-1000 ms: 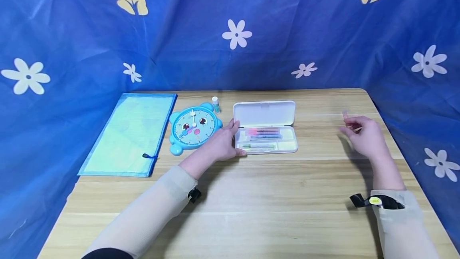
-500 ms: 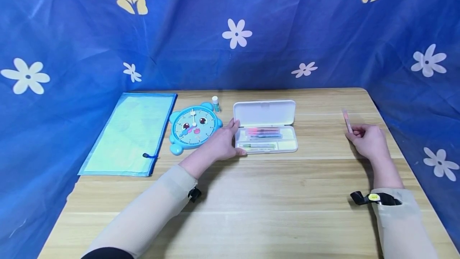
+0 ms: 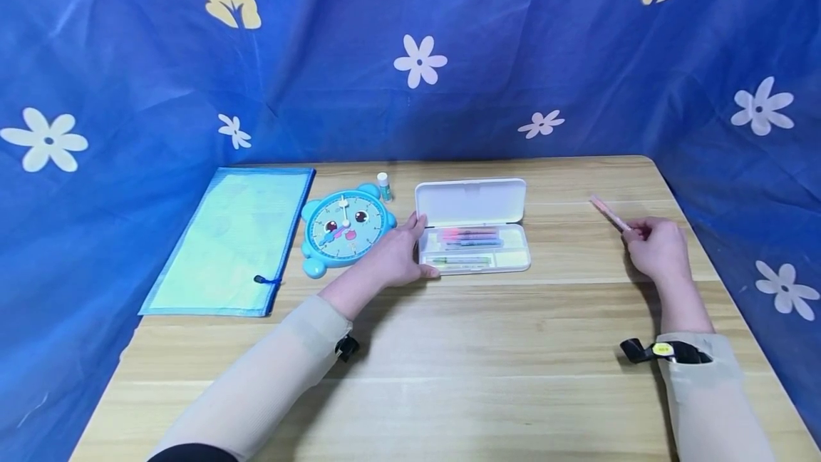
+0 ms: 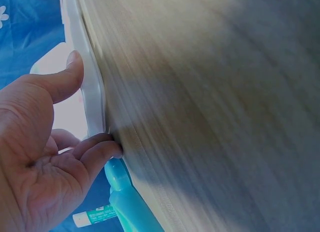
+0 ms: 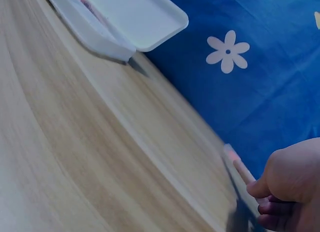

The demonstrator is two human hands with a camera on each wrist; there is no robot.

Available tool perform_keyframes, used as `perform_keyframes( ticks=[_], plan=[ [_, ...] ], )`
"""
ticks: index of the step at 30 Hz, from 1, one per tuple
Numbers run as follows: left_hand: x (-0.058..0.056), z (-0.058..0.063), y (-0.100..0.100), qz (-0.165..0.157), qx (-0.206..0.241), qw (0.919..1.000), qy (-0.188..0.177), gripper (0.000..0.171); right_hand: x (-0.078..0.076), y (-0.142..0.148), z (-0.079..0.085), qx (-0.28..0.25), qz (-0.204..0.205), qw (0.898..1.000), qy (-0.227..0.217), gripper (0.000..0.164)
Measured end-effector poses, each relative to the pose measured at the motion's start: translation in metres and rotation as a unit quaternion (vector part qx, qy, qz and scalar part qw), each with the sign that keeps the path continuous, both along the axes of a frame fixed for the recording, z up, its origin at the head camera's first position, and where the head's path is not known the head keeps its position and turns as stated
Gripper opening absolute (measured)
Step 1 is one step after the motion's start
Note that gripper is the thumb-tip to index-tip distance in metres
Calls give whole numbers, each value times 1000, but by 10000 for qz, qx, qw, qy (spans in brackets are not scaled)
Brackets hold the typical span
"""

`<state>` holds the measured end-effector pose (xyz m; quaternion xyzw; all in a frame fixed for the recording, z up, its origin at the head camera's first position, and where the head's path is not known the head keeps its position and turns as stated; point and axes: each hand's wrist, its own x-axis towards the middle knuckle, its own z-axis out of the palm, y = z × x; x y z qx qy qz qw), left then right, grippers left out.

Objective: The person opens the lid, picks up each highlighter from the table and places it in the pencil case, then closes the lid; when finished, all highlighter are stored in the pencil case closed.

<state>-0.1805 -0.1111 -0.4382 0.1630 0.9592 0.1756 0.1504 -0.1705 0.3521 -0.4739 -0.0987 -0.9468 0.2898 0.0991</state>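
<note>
A white pencil case (image 3: 522,260) lies with its lid raised, several coloured pens (image 3: 471,237) in its back compartment and a green pen (image 3: 458,261) in the front one. My left hand (image 3: 399,255) holds the case's left end, thumb at the front edge and fingers at the back corner. In the left wrist view, that thumb (image 4: 70,79) lies against the case's wall. Off to the right of the case, my right hand (image 3: 661,248) pinches a slim pink pen (image 3: 609,213) by its near end. The far end points back and left, close over the table.
A blue toy clock (image 3: 349,227) with a face lies just left of the case, a glue stick (image 3: 384,187) standing behind it. Farther left is a light-blue zip folder (image 3: 227,241). Blue flowered cloth (image 3: 481,120) hangs behind the wooden table (image 3: 474,348).
My right hand has drawn slightly toward me, and the pink pen in it has swung to point left. The left hand keeps its hold on the pencil case.
</note>
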Motion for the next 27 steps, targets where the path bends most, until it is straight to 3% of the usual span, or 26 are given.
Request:
perform_keyframes(
  ticks=[5,16,27],
  plan=[
    [0,-1,0,0,-14,10000,-13,122,2,-6,9,-59,37,9999,150,21],
    [0,0,0,14,-22,10000,-44,121,10,-32,40,-109,533,9908,1242,16],
    [0,2,0,20,55,10000,-60,121,16,-74,63,-339,1160,9790,1639,14]
  ],
)
